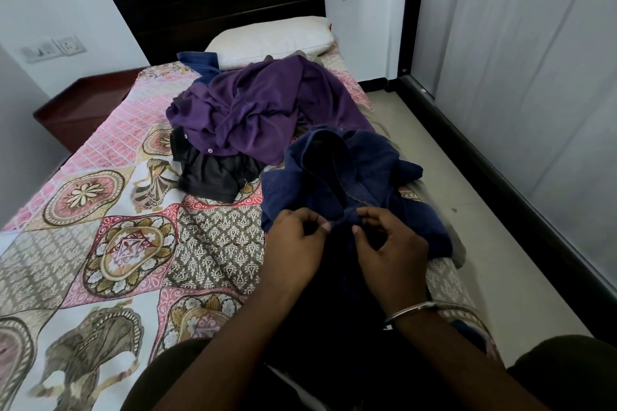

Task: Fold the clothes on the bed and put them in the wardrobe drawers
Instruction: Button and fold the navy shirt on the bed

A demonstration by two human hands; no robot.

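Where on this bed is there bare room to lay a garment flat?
Free: the patterned bedspread left of both hands, below the black garment. Crowded: the purple shirt heap mid-bed, and the navy garment along the right edge.

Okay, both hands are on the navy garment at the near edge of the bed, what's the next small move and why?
Probably lift and spread it flat. Both the left hand and the right hand pinch one edge of the navy garment, which lies crumpled, its far part bunched against the purple garment. The patterned bedspread to the left offers bare room for folding.
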